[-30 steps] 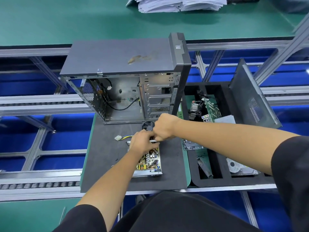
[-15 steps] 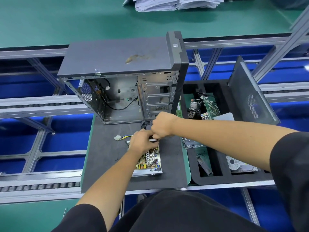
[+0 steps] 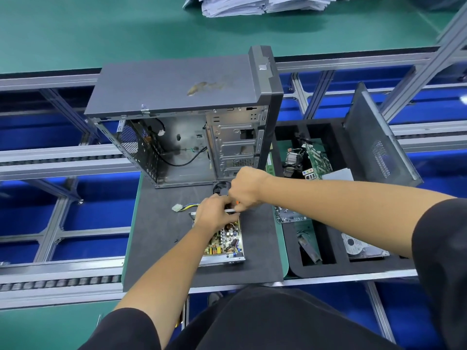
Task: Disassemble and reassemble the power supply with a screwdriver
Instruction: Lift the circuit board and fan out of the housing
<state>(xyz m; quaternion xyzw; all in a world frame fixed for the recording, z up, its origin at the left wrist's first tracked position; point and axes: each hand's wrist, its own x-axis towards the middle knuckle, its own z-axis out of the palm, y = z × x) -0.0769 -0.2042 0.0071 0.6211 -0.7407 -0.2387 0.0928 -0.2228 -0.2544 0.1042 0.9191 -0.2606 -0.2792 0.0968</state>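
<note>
The opened power supply (image 3: 223,245) lies on the dark mat (image 3: 156,236), its circuit board with capacitors showing inside the metal tray. My left hand (image 3: 214,214) rests curled on the supply's far end and holds it. My right hand (image 3: 243,188) grips a screwdriver (image 3: 233,210); only a bit of orange handle and the metal shaft show beneath the fist, angled down at the supply's far right corner. A bundle of wires with a white connector (image 3: 177,207) trails from the supply to the left.
An empty computer case (image 3: 182,117) stands open just behind the hands. A black foam tray (image 3: 328,270) to the right holds a motherboard (image 3: 316,160), a hard drive (image 3: 364,248) and other parts. The case side panel (image 3: 379,142) leans at its far right. Paper stacks (image 3: 257,3) lie beyond.
Both hands stay at the supply's far end with only slight shifts. The view has drifted a little; nothing was let go or picked up.
</note>
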